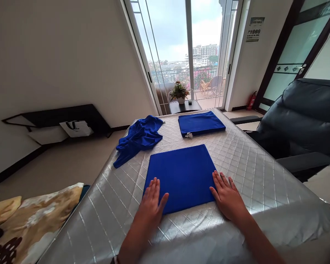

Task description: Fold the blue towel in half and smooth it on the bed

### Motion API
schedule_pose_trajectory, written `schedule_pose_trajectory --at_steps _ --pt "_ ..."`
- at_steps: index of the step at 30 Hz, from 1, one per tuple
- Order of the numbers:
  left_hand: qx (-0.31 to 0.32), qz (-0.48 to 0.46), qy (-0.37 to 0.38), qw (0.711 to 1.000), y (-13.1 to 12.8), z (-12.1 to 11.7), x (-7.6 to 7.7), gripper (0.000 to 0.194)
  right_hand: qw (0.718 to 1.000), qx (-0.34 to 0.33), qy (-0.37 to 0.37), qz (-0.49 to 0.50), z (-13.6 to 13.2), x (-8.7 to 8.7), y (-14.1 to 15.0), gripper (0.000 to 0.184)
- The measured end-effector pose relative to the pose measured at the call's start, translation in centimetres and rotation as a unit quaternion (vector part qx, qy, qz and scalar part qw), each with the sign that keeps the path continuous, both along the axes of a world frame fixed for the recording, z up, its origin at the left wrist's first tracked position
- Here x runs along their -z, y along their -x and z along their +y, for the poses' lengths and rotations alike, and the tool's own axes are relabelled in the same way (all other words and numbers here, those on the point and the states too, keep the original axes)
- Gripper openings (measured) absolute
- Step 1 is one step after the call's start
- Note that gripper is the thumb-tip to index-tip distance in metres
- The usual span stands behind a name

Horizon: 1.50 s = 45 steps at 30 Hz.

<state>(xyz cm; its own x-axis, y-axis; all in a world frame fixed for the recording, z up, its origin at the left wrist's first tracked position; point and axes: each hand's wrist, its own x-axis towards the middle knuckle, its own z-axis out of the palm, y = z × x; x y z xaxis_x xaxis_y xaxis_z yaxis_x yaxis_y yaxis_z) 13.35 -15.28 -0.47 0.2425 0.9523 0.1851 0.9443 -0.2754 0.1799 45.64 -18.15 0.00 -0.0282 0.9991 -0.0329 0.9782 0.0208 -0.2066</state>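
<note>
A blue cloth folded into a flat rectangle (183,176) lies in front of me on a silver quilted cover (118,205). On its left near corner rests my left hand (152,201), fingers stretched out and thumb apart. My right hand (227,194) lies flat at the cloth's right edge, its fingertips touching the border and its palm over the silver cover. Neither hand grips anything. Farther back on the right is a second folded blue cloth (200,123) with a white tag at its front edge. To its left sits a crumpled blue cloth (143,135) in a loose heap.
A black armchair (305,117) stands along the right side. Beyond the far edge, a small dark table (184,106) holds a potted plant (180,91) before a glass sliding door. A patterned brown blanket (41,216) lies low at the left. A fire extinguisher (251,101) stands by the wall.
</note>
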Motion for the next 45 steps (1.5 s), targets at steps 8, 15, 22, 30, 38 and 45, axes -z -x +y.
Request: schedule_pose_trajectory --at_steps 8,15,22,30,38,45 --pt "0.255 0.01 0.024 0.967 -16.1 -1.5 -2.4 0.073 0.999 -0.028 -0.009 -0.016 -0.1 0.3 -0.3 0.06" --pt "0.247 -0.014 0.028 0.969 -17.4 -1.3 -1.5 0.071 0.998 -0.052 -0.012 -0.021 -0.2 0.4 -0.5 0.058" --pt "0.21 0.018 0.053 0.976 -15.8 -1.2 -1.6 0.072 1.0 -0.02 -0.008 -0.008 0.0 0.3 -0.3 0.06" --pt "0.143 0.053 0.044 0.987 -4.0 -1.3 -0.2 0.067 1.0 0.0 -0.009 0.014 -0.1 0.4 -0.2 0.064" --pt "-0.058 0.002 0.025 0.998 4.0 -3.4 1.8 0.069 1.0 0.003 -0.002 -0.003 -0.2 0.5 -0.3 0.065" --pt "-0.062 -0.008 0.022 0.998 2.7 -3.9 1.0 0.076 1.0 -0.001 -0.015 -0.014 -0.2 0.9 -0.7 0.065"
